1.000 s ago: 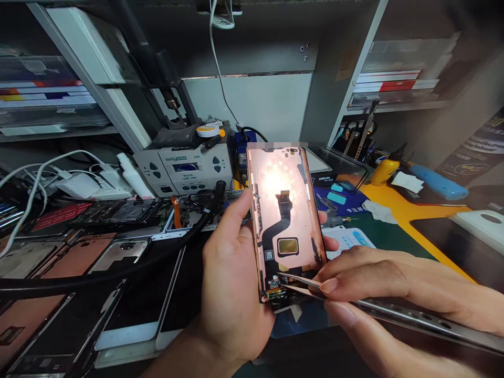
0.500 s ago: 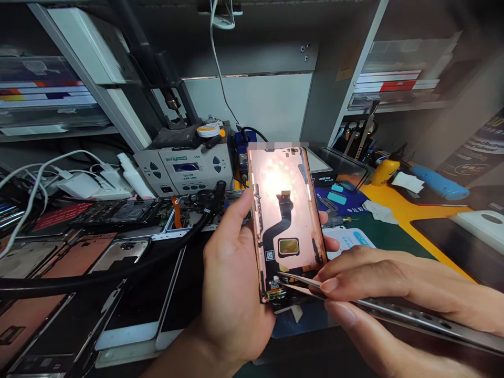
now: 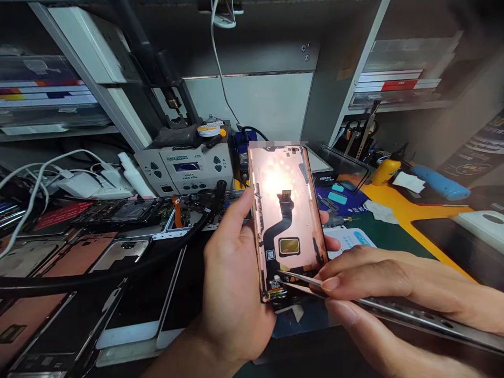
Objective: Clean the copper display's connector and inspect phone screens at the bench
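Note:
My left hand (image 3: 228, 283) grips a phone screen panel (image 3: 303, 220) by its long edges, its copper-coloured back turned towards me. A black flex cable (image 3: 280, 223) runs down that back, past a small square window (image 3: 289, 246). Pinched between the thumb and fingers of my right hand (image 3: 378, 294) is a pair of metal tweezers (image 3: 417, 317). Their tips stand slightly apart at the panel's lower end, by the small circuit parts (image 3: 276, 290) there. Whether the tips touch these parts I cannot tell. Bright glare covers the upper part of the panel.
Several phone panels (image 3: 82, 254) lie at the left, crossed by a thick black hose (image 3: 157, 262). Behind them stands a grey hot-air station (image 3: 185, 167). A yellow bottle (image 3: 386, 172) and a blue bottle (image 3: 441, 182) are at the right, near a dark phone (image 3: 449, 236).
Almost nothing differs. The panel and both hands show only a very slight shift in the view, and the tweezers' tips stay at the panel's lower end.

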Motion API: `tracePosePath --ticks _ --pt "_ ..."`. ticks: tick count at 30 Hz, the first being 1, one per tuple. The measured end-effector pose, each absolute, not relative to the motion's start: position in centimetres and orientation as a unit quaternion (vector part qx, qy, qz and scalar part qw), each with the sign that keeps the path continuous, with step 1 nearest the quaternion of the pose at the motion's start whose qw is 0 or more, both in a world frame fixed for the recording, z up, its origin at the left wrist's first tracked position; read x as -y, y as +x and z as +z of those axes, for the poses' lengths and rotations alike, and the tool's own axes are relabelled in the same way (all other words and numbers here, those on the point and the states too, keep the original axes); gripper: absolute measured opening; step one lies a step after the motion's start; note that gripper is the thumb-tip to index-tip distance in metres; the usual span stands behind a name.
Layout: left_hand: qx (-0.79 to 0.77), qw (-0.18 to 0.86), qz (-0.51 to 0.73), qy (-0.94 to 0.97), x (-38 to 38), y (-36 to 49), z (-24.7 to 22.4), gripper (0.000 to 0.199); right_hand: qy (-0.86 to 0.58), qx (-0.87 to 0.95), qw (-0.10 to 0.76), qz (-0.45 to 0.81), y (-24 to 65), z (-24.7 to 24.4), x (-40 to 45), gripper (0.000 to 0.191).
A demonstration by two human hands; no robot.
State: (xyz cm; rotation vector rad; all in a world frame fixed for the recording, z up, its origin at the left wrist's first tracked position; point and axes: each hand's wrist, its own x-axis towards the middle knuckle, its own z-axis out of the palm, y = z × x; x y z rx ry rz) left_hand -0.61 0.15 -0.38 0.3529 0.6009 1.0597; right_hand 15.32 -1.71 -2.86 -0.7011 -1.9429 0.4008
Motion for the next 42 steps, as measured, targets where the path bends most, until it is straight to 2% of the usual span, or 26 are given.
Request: tracePosePath --ticks 13,18,27,32,38,42 --pt "-0.284 0.805 0.491 0.17 -0.1 -0.6 -0.3 0.058 -0.306 0.789 0.506 0.164 15.0 -2.9 1.8 0.021" --pt "-0.28 0.805 0.496 0.166 -0.2 -0.5 -0.4 0.059 -0.296 0.803 0.491 0.164 15.0 -2.3 1.8 0.029" --pt "-0.276 0.806 0.495 0.171 -0.1 -0.6 -0.3 0.059 -0.291 0.804 0.493 0.16 15.2 -2.4 1.7 0.029" --pt "-0.278 0.806 0.494 0.171 -0.1 -0.6 -0.4 0.059 -0.302 0.799 0.495 0.159 15.3 -3.1 1.9 0.023" --pt "-0.276 0.805 0.495 0.175 0.1 -0.6 -0.3 0.058 -0.332 0.793 0.49 0.141 15.3 -3.2 1.9 0.008" --pt "-0.273 0.805 0.495 0.179 0.0 -0.6 -0.5 0.059 -0.318 0.801 0.487 0.145 15.2 -2.8 1.7 0.01"
